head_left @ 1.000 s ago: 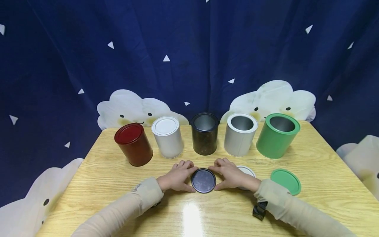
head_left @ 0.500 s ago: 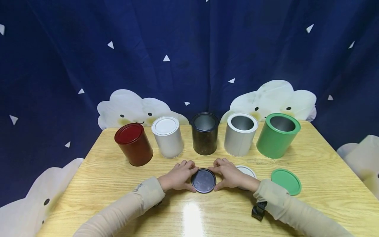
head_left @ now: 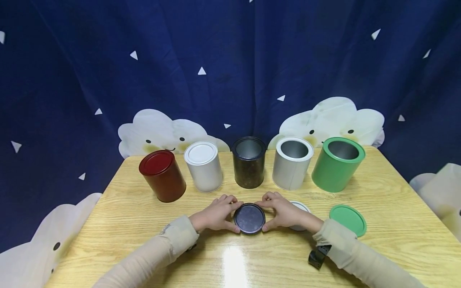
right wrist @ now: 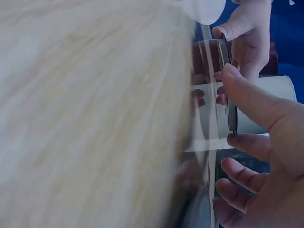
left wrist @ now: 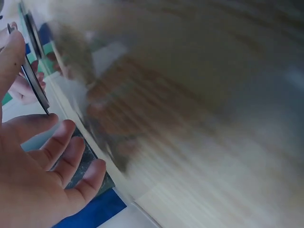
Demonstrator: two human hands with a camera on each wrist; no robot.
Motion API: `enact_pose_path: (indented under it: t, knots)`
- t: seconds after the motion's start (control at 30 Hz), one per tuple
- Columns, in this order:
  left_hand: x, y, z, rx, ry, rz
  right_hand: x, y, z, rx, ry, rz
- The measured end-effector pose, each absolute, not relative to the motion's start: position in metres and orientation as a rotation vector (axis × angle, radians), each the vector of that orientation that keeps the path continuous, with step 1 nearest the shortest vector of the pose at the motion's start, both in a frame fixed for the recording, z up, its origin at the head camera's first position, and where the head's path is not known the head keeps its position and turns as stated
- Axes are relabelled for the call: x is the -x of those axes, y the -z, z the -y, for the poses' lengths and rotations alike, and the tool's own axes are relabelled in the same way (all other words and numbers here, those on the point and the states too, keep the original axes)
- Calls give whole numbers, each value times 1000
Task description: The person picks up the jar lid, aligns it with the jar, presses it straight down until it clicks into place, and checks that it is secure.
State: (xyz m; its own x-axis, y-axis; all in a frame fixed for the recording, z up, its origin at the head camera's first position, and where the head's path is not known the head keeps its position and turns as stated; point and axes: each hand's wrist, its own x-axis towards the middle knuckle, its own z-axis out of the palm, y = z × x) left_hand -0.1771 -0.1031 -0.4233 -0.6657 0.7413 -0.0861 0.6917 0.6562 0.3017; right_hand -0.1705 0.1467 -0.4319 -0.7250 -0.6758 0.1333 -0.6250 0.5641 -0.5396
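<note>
Between my two hands in the head view is a round black lid (head_left: 249, 218). My left hand (head_left: 216, 215) pinches its left edge with thumb and index finger. On the opposite edge, the thumb and index finger of my right hand (head_left: 286, 213) grip it the same way. The left wrist view shows the lid (left wrist: 37, 85) edge-on, a little above the tabletop, other fingers spread loosely. From the right wrist, the lid (right wrist: 231, 114) also appears as a thin edge with a gap to the table. Behind the hands stands an uncovered black can (head_left: 249, 170).
A lidded dark red can (head_left: 165, 182) and a lidded white can (head_left: 206, 174) stand left of the black one. To its right are an uncovered white can (head_left: 289, 172) and an uncovered green can (head_left: 333, 174). A white lid (head_left: 301, 207) and green lid (head_left: 348, 220) lie on the table.
The black lid has risen slightly off the table and shifted a little to the right, held by both hands. The cans and other lids have stayed put.
</note>
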Motion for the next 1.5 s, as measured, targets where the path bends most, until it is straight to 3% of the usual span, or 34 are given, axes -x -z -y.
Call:
enact_pose_path:
  t: [0.5, 1.5]
  knots:
    - [180, 416, 113, -1324, -792, -2568, 172, 424, -153, 1241, 1043, -2625]
    - [188, 382, 112, -1326, -1421, -2509, 177, 380, -158, 1206, 1393, -2605]
